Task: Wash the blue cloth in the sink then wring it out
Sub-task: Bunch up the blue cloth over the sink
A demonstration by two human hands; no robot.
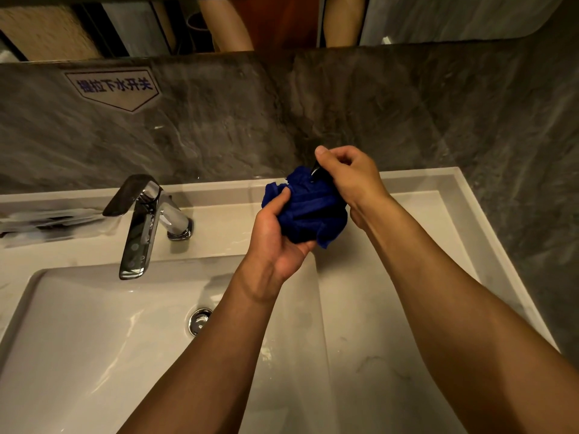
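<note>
Blue cloth (pixel 308 211) bunched between both hands' fingers (pixel 283 195) (beside the sink (pixel 94 339)).

Pale counter (pixel 407 214) with inset sink (pixel 78 355).
The glossy, light-coloured counter meets a grey marbled wall at its rear. A chrome faucet (pixel 147 220) stands on it behind the basin, whose round chrome drain (pixel 199 321) sits near the centre. Clear wrapped items (pixel 47 222) lie at far left.
</note>
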